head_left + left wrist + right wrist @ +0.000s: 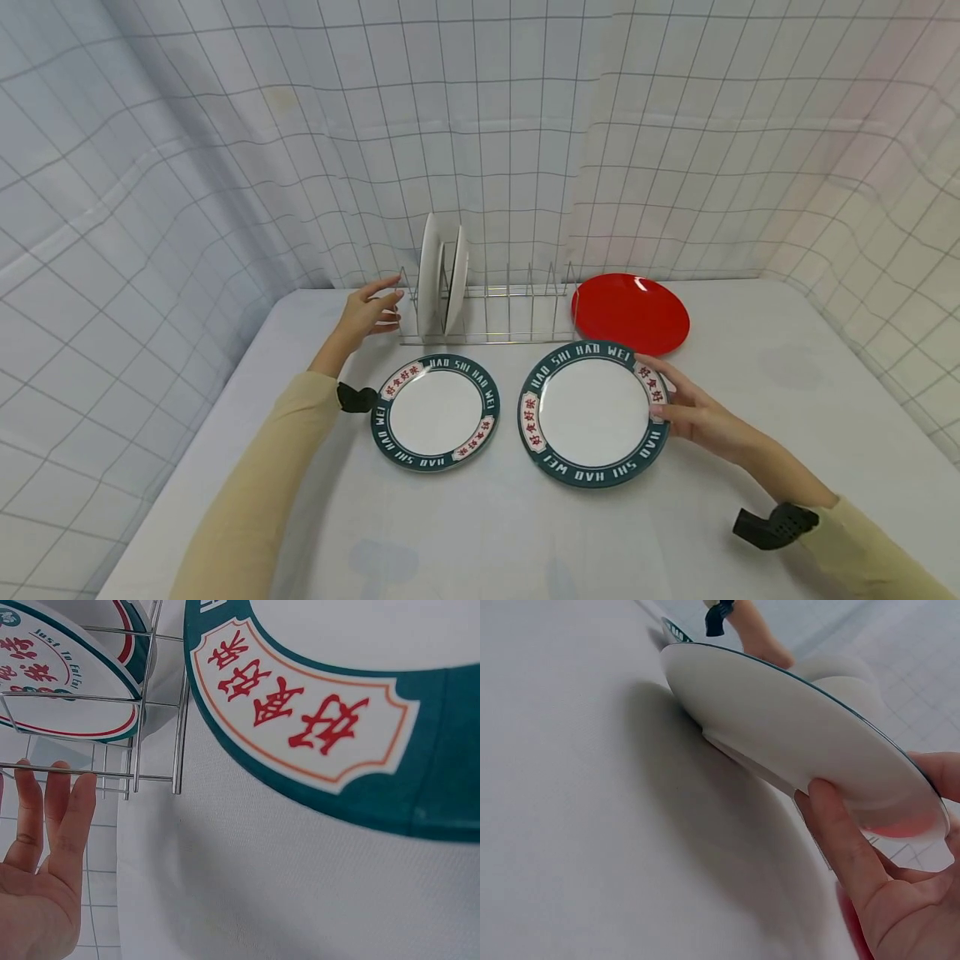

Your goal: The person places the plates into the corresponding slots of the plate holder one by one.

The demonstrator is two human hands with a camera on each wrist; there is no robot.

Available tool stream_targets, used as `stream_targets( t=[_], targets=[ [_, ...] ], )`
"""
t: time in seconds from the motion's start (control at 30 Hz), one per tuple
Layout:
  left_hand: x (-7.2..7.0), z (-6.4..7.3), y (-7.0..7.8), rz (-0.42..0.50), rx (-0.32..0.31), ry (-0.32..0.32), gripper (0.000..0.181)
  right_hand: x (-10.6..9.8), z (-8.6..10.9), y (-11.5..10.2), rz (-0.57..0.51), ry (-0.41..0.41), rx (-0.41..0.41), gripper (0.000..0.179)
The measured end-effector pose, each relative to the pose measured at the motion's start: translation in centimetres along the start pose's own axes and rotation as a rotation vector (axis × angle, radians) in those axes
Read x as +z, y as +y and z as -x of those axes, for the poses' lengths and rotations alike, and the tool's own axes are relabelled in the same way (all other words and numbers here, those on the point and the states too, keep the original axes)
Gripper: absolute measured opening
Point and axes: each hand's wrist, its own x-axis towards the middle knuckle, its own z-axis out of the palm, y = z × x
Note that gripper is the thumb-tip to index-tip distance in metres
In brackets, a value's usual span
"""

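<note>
My right hand (701, 417) grips the right edge of a round plate (596, 412) with a dark green, lettered rim, thumb on top. The right wrist view shows its white underside (780, 727), tilted over the table with a shadow below; fingers (840, 840) reach beneath it. At the left end of a wire dish rack (510, 342), my left hand (365, 312) has its fingers extended, fingertips at a wire in the left wrist view. White plates (430, 275) stand upright in the rack's left slots. A smaller matching plate (437, 412) lies in front of the rack.
A red plate (630, 312) lies at the rack's right end, partly behind the plate in my right hand. White table cloth (480, 533) covers the surface. Gridded white curtains (525, 150) hang behind and at both sides.
</note>
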Motion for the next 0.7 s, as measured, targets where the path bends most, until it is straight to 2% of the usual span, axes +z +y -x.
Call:
stream_targets(
  t=[0.13, 0.4, 0.7],
  targets=[
    [0.1, -0.4, -0.5, -0.009, 0.011, 0.008, 0.054, -0.2, 0.4, -0.2, 0.027, 0.022, -0.011, 0.07],
    [0.0, -0.4, -0.5, -0.008, 0.018, 0.004, 0.053, -0.2, 0.6, -1.3, 0.091, 0.056, -0.054, 0.071],
    [0.0, -0.5, -0.5, -0.018, 0.002, 0.009, 0.053, 0.2, 0.2, -2.9, 0.152, 0.151, -0.1, 0.068]
  ],
)
